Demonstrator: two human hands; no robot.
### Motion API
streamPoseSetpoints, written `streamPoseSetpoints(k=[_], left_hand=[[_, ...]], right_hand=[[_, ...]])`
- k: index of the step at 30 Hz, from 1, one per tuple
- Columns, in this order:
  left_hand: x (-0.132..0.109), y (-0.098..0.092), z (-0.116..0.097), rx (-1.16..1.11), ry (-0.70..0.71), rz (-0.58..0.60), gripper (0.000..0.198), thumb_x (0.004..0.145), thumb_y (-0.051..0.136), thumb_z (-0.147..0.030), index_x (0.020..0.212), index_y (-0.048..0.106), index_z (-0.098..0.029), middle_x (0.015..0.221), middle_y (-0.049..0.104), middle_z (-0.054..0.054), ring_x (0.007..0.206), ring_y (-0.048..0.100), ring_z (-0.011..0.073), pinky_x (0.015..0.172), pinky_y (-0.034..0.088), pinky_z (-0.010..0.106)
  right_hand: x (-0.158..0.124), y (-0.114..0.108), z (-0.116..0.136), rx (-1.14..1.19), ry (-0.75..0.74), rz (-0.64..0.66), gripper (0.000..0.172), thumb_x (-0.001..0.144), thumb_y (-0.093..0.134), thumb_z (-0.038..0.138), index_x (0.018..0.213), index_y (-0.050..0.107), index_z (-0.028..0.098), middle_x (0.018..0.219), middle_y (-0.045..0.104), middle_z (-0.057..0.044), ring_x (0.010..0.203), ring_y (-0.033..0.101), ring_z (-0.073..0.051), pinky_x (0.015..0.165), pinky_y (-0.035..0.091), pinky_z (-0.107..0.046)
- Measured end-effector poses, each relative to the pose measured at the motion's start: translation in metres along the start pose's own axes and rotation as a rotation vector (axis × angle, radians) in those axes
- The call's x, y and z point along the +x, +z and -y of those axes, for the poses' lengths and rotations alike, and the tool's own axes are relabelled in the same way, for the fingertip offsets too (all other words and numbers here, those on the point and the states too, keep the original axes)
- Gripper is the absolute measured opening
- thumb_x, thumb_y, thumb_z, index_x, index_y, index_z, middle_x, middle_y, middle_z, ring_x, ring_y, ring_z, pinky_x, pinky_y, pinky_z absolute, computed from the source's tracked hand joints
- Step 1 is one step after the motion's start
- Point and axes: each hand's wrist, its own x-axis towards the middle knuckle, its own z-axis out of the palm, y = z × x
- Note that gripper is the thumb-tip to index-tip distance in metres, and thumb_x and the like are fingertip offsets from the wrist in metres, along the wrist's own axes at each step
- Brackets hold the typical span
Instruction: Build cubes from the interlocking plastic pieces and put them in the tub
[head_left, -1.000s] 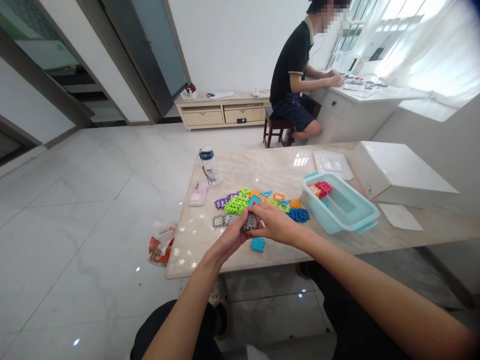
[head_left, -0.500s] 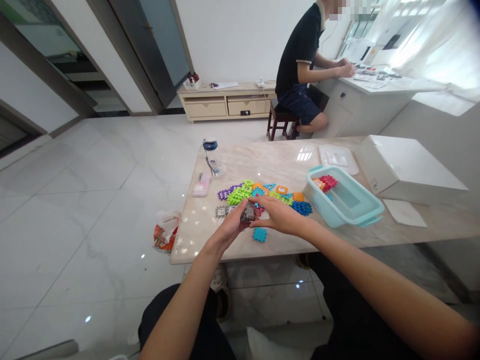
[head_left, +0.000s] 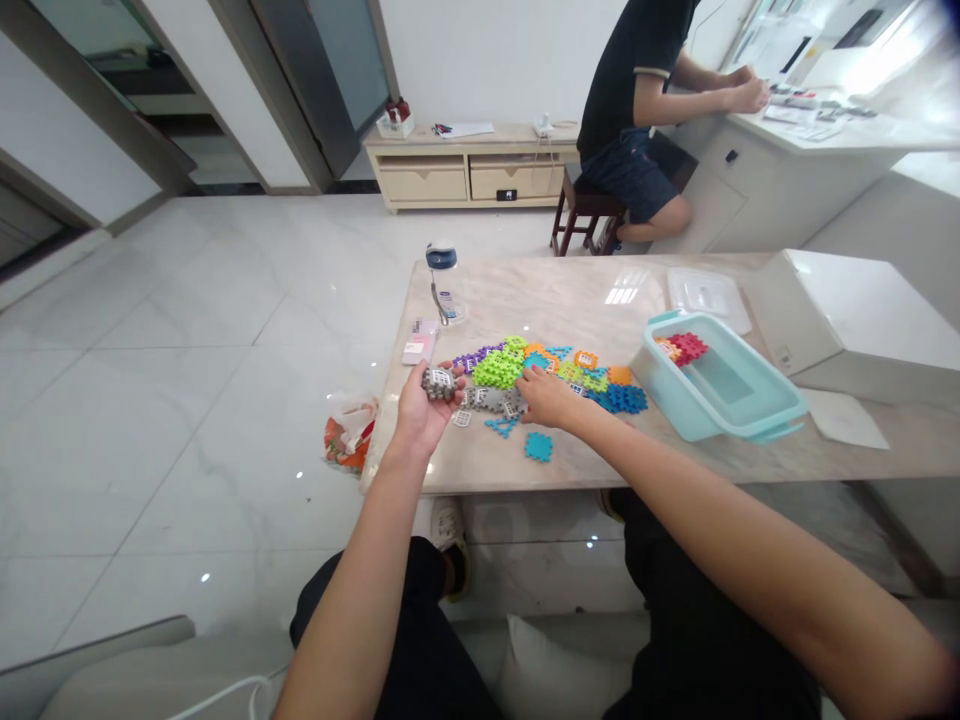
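Note:
A stack of grey notched puzzle tiles (head_left: 440, 383) rests in my left hand (head_left: 422, 415), palm up, with the fingers curled around it. My right hand (head_left: 551, 396) reaches down at the pile, thumb and fingers apart, at the right end of some grey tiles (head_left: 491, 401) on the table. Lime green tiles (head_left: 499, 368) lie heaped just behind these, with purple tiles (head_left: 480, 356) at their left. Nearer to me are a blue triangular frame piece (head_left: 502, 426) and a flat teal square tile (head_left: 538, 447).
Right of the pile are orange tiles (head_left: 619, 375), dark blue tiles (head_left: 624, 400) and a light teal bin (head_left: 697, 425) with red and orange tiles inside. A bottle (head_left: 448, 290) stands at the back left. A white box (head_left: 862, 315) is far right. Another person (head_left: 637, 100) sits beyond.
My hands have moved apart. My left hand has gone left with the grey tile stack; my right hand has let go and lowered to the pile. The view has shifted.

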Motion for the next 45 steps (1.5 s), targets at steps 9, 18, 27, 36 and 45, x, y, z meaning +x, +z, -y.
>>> streamPoseSetpoints(k=[9,18,27,36,45], left_hand=[[-0.004,0.001,-0.004,0.029,-0.019,0.045,0.036,0.109,0.043,-0.035,0.099,0.068,-0.011,0.086,0.074,0.011,0.063,0.069,0.0160,0.052,0.050,0.022],[-0.005,0.000,-0.002,0.040,-0.011,0.068,0.035,0.109,0.044,-0.036,0.102,0.068,-0.011,0.085,0.075,0.011,0.063,0.069,0.0166,0.052,0.051,0.023],[-0.009,-0.005,0.002,0.115,-0.035,0.096,0.035,0.111,0.046,-0.039,0.106,0.068,-0.012,0.090,0.076,0.011,0.064,0.070,0.0154,0.054,0.055,0.022],[-0.016,0.013,0.031,0.304,-0.035,0.161,0.032,0.109,0.057,-0.039,0.110,0.073,-0.011,0.090,0.078,0.012,0.071,0.074,0.0179,0.065,0.062,0.025],[-0.019,0.032,0.062,0.286,-0.145,0.396,0.039,0.099,0.074,-0.050,0.116,0.078,-0.015,0.115,0.079,0.015,0.095,0.076,0.0231,0.081,0.066,0.034]], right_hand=[[0.014,0.020,-0.006,0.014,-0.058,-0.059,0.051,0.091,0.084,0.044,0.124,0.068,0.010,0.127,0.064,-0.018,0.124,0.056,-0.035,0.110,0.047,-0.044],[0.021,0.026,-0.006,0.114,-0.134,-0.125,0.056,0.090,0.086,0.044,0.131,0.066,0.012,0.130,0.067,-0.017,0.126,0.059,-0.033,0.110,0.046,-0.042],[0.026,0.016,0.001,0.268,-0.108,-0.107,0.040,0.090,0.084,0.032,0.124,0.074,0.012,0.124,0.072,-0.016,0.117,0.068,-0.029,0.102,0.053,-0.037],[-0.020,-0.044,-0.002,0.956,-0.117,-0.555,0.051,0.086,0.089,0.046,0.126,0.072,0.018,0.122,0.074,-0.009,0.108,0.071,-0.019,0.095,0.059,-0.033],[-0.050,-0.041,0.007,0.811,-0.222,-0.499,0.045,0.085,0.092,0.034,0.123,0.073,0.018,0.119,0.069,-0.009,0.109,0.066,-0.022,0.096,0.055,-0.035]])
